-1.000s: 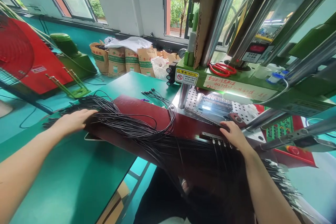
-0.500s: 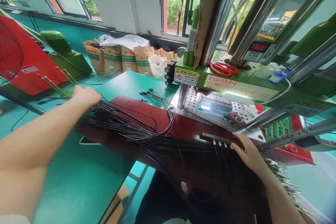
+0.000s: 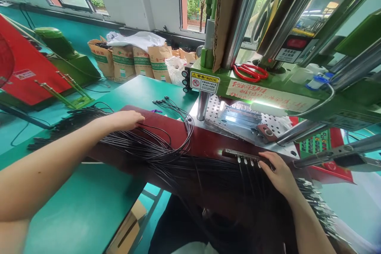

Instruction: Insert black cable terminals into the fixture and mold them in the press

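Observation:
My left hand lies palm down on a thick bundle of thin black cables spread over the dark red board; its fingers are curled around some strands. My right hand rests on the cable ends beside a narrow metal fixture bar that holds several metal plug tips. Its fingers are bent over the wires. Behind the bar sits the shiny mould plate of the green press machine.
Red scissors lie on the machine's green shelf. A keypad panel and a red button are at the right. Brown paper sacks stand by the window. A red machine is at the far left. The green table is in front.
My left hand has swung from the far left end of the bundle inward to the right, onto the cables over the red board. My right hand has stayed by the fixture bar.

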The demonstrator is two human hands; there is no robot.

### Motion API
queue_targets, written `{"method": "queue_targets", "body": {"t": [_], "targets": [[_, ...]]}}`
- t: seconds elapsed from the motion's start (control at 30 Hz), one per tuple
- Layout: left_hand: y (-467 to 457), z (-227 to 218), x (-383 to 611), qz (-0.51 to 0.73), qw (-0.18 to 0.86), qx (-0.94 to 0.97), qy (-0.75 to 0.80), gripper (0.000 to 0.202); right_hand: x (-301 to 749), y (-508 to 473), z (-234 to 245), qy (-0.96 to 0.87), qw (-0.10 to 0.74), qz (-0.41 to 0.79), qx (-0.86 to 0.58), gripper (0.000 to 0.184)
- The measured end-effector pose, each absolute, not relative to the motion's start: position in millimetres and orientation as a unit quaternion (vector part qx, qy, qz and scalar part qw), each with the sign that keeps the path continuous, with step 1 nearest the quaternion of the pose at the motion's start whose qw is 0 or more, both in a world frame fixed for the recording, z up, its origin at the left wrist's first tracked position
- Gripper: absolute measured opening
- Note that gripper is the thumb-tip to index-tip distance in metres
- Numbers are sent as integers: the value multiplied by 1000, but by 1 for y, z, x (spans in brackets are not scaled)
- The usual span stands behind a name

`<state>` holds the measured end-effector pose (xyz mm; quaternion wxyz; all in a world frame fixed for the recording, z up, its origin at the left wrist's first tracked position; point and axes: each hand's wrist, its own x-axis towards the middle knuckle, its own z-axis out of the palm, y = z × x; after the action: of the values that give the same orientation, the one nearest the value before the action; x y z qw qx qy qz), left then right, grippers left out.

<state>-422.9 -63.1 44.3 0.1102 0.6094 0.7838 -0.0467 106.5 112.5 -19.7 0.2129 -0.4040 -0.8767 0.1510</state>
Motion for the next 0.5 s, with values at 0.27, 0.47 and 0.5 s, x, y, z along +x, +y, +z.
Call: {"method": "queue_targets", "body": {"t": [0.27,0.47,0.5], "targets": [[-26,77,-396,-106,-4,673,732,21,106,112,-21,-877,209,155,-403,26],[24,58,-355,-117,-81,742,655,26,105,112,-21,-878,215,154,-398,24],[31,51,-352,-133,-67,739,657,26,105,112,-20,-879,215,154,-397,24]]}}
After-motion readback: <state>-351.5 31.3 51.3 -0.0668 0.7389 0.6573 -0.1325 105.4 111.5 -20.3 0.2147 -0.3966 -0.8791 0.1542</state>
